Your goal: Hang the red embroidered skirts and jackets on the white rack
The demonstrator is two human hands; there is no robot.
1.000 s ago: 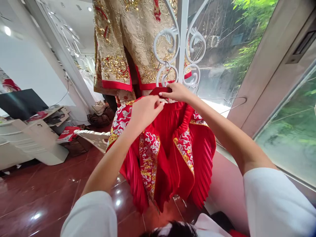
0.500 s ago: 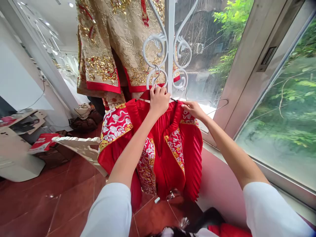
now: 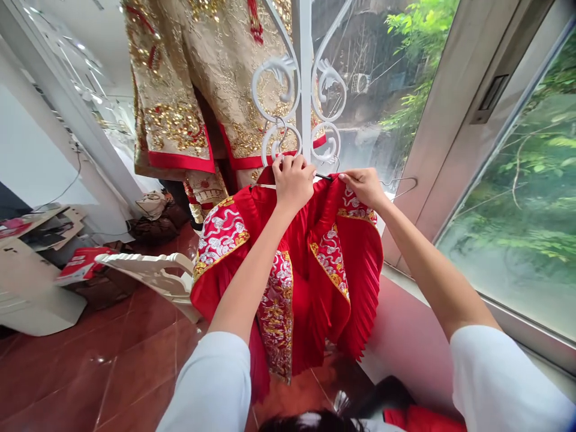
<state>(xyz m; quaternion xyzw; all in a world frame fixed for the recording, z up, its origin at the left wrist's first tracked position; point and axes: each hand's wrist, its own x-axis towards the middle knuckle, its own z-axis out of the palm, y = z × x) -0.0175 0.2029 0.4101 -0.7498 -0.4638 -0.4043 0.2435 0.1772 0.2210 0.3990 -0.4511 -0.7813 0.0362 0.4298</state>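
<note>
A red pleated skirt point(image 3: 306, 324) with silver and gold embroidered panels hangs from a clothes hanger point(image 3: 282, 135), its hook up by the white scrollwork. My left hand point(image 3: 294, 186) is closed around the middle of the hanger at the waistband, and the fingers' undersides are hidden. With thumb and fingers pinched, my right hand point(image 3: 363, 187) grips the skirt's waistband at its right end, beside the dark tip of the hanger bar. A bare wire hanger point(image 3: 407, 185) hangs behind my right hand.
Gold sequined garments point(image 3: 175, 129) with red hems hang behind the white scrolled metal stand point(image 3: 305, 84). Windows point(image 3: 508, 228) line the right. A white carved chair back point(image 3: 148, 270) stands left, near a white desk point(image 3: 40, 288). At the bottom shows a person's dark hair point(image 3: 310, 423).
My right hand has moved slightly right and up with the waistband, and the skirt has swung right and spread wider. My left hand keeps its hold on the hanger.
</note>
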